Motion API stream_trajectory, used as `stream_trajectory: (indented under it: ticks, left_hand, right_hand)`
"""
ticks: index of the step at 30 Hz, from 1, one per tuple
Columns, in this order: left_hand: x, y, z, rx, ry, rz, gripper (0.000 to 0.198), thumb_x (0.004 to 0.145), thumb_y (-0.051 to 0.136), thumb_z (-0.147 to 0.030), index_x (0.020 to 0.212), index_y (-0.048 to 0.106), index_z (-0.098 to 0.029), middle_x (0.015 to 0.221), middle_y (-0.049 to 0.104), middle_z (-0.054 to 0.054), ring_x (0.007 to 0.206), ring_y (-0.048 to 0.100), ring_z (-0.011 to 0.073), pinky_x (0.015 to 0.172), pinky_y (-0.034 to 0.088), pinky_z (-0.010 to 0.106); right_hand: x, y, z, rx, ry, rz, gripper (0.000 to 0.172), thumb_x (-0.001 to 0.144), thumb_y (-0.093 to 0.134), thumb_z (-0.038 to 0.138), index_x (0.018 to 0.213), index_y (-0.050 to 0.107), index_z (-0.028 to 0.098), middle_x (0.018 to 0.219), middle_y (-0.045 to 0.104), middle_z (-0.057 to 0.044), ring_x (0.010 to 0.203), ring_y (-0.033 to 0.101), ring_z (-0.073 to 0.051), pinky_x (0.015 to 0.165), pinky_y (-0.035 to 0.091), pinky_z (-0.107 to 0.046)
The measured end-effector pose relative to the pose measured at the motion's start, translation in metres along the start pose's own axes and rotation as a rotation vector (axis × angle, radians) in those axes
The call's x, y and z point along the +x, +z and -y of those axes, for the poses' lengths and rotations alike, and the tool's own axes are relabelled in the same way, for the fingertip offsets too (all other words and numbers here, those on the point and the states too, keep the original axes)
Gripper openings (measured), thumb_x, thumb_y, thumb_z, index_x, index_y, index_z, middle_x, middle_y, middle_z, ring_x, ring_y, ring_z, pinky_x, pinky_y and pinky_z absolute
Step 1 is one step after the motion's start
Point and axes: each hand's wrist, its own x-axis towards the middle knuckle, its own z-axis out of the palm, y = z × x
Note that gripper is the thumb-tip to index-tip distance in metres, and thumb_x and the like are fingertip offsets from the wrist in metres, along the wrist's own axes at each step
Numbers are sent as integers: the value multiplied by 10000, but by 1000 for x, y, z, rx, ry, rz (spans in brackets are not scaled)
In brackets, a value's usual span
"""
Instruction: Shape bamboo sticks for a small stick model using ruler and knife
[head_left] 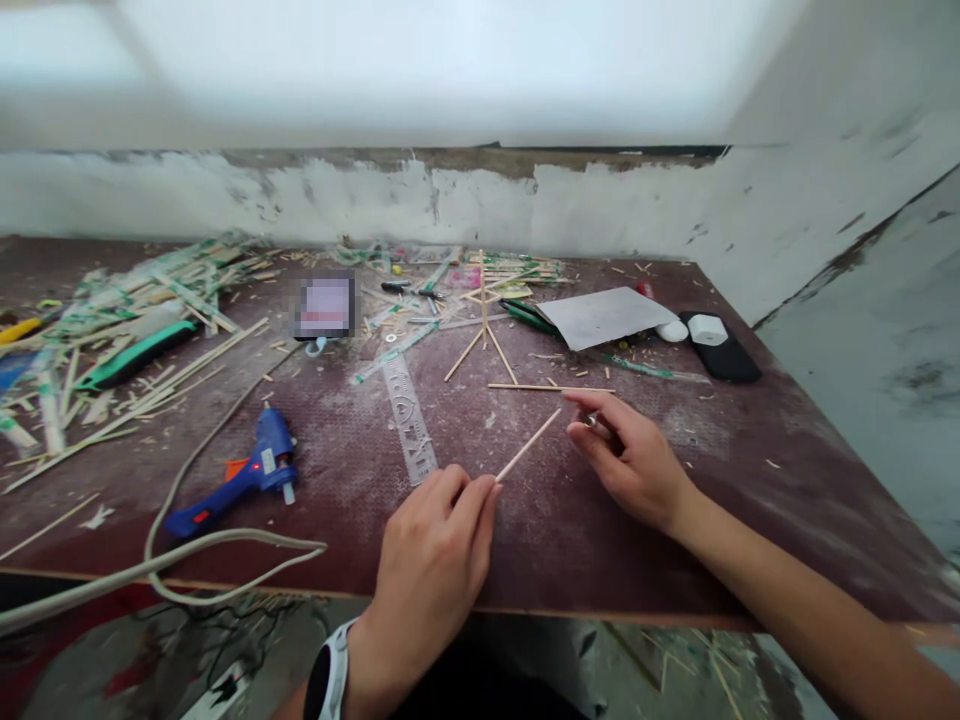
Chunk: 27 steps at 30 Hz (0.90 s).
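Observation:
My left hand (442,550), a watch on its wrist, grips the lower end of a thin wooden stick (529,444) that slants up to the right. Close to the stick's far tip is my right hand (634,455), fingers curled round a small metallic object (592,420) mostly hidden by them. Beyond both hands stands a frame of joined thin sticks (484,300) with splayed legs. Another stick (551,388) lies crosswise on the table at the foot of one leg. A clear plastic stencil ruler (409,420) lies just past my left hand.
A blue glue gun (262,465) and its looping cable (225,540) occupy the left. Behind are piled sticks and wrappers (172,290), a green-handled cutter (139,355) and a blurred screen (326,305). White paper (607,315) and a black phone (724,355) lie at right.

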Motion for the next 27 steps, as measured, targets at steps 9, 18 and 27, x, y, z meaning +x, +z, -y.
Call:
stream_trajectory:
  ticks: [9, 18, 27]
  left_hand:
    - [-7, 14, 4, 83, -70, 92, 243, 1061, 445, -213, 953, 662, -192, 823, 574, 28, 707, 581, 191, 650, 481, 314]
    - [-8, 14, 4, 67, -75, 122, 158, 1031, 516, -186, 1026, 674, -192, 847, 585, 25, 731, 598, 186, 656, 496, 295]
    - [-6, 12, 2, 67, -115, 175, 144, 996, 576, -150, 1043, 704, -193, 859, 583, 20, 747, 605, 179, 665, 508, 287]
  right_hand:
    - [-6, 13, -4, -247, -178, 155, 476, 1038, 387, 190, 1506, 470, 167, 1126, 630, -140, 978, 670, -245, 891, 590, -385]
    - [-10, 14, -6, -577, -184, 283, 372, 1052, 492, 325, 1379, 655, 251, 943, 718, -53, 706, 688, -195, 589, 486, -286]
    - [-13, 14, -5, -564, -164, 311, 386, 1049, 493, 330, 1398, 654, 286, 876, 757, -11, 691, 716, -170, 577, 422, -276]
